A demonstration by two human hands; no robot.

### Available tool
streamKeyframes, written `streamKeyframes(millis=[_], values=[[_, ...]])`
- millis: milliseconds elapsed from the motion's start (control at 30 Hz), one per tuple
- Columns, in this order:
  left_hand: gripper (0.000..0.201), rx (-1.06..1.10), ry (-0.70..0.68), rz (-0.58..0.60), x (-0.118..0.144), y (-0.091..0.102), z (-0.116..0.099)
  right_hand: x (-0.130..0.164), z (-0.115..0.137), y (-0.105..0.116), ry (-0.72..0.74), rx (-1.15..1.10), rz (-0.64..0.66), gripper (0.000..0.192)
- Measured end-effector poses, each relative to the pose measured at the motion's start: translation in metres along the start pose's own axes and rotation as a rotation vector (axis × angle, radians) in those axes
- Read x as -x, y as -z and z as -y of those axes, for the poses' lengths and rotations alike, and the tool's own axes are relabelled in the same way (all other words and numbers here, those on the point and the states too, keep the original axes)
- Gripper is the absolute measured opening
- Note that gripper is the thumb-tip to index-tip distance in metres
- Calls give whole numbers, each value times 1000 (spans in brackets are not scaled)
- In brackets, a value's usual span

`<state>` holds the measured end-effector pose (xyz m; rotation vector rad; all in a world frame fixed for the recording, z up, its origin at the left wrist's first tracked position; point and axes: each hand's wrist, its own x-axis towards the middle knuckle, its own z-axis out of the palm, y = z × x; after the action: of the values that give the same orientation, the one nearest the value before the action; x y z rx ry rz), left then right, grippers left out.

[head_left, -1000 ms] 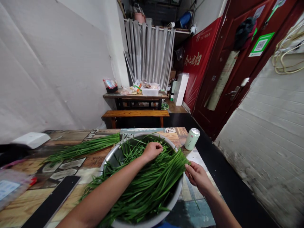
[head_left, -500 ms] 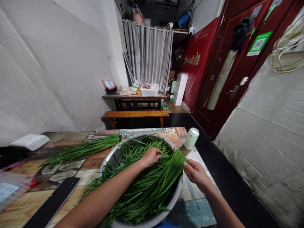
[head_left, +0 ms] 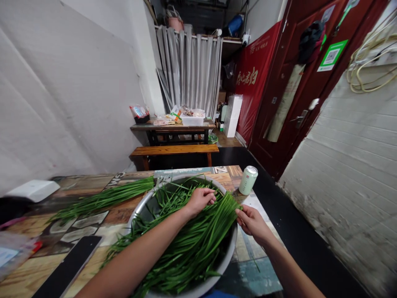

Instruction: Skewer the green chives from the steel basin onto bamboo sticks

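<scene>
A large metal basin (head_left: 231,248) on the table is heaped with long, flat green garlic chives (head_left: 189,244). Over the heap, my left hand (head_left: 200,202) is closed in a pinch, and a thin bit of chive shows at its fingertips. At the basin's right rim, my right hand (head_left: 252,221) pinches the gathered ends of a bunch of chives, whose blades fan back across the basin. A separate bundle of chives (head_left: 108,198) lies on the table to the left of the basin.
A pale green drink can (head_left: 248,180) stands beyond my right hand near the table's right edge. On the left lie a long dark flat object (head_left: 70,265), a plastic bag (head_left: 14,252) and a white box (head_left: 33,190). A wooden bench (head_left: 174,150) stands past the table.
My left hand has moved slightly right, toward the gathered chive ends, and its fingers have come together in a pinch. My right hand keeps its hold. The view has shifted a little.
</scene>
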<state>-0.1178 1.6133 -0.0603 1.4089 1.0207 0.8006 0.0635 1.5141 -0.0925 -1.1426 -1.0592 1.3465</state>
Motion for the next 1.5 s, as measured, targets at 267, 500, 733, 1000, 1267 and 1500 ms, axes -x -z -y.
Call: streamKeyframes(millis=[267, 500, 733, 1000, 1267, 1500], values=[[12, 34, -18, -18, 0, -9, -9, -2, 4, -2, -6, -10, 5, 37], [12, 27, 1, -18, 2, -12, -15, -2, 1, -2, -14, -8, -8, 37], [16, -8, -17, -11, 3, -10, -15, -1, 2, -3, -19, -3, -19, 39], [25, -255, -129, 44, 6, -10, -10, -1, 0, -3, -20, -9, -17, 38], [33, -524, -216, 158, -4, 11, -13, 8, -5, 1, -40, -42, -8, 35], [14, -914, -191, 40, -13, 28, 11, 21, -15, 9, -58, -27, -39, 36]])
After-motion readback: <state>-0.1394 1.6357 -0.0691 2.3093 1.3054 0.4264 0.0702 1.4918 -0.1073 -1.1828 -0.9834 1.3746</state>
